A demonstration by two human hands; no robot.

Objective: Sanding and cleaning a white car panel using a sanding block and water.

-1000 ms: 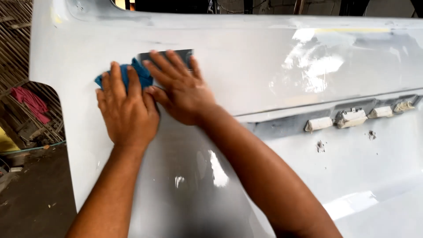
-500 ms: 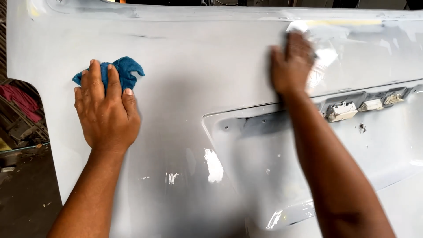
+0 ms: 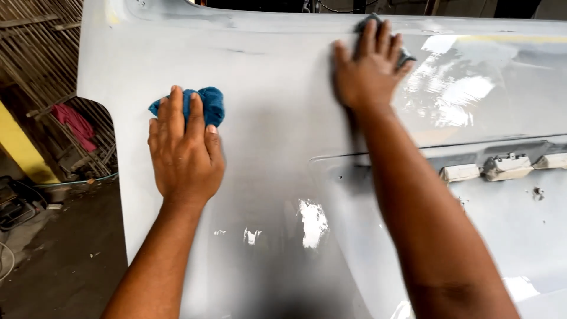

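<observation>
A large white painted car body panel [image 3: 277, 112] fills most of the view, wet and glossy in places. My left hand [image 3: 184, 147] lies flat on it and presses a crumpled blue cloth [image 3: 207, 103] under its fingers. My right hand [image 3: 369, 68] is spread near the panel's top edge, pressing a dark grey sanding pad [image 3: 406, 56] that shows only at the fingertips. Both forearms reach up from the bottom of the view.
A recessed section with masked white fittings [image 3: 490, 168] runs along the panel's right side. Left of the panel are a dirt floor [image 3: 53, 260], a wooden lattice wall [image 3: 41, 65], a red cloth [image 3: 74, 121] and a yellow post [image 3: 20, 147].
My right hand left the spot beside the left hand and moved right and up to the panel's top edge with the sanding pad. My left hand stayed on the blue cloth.
</observation>
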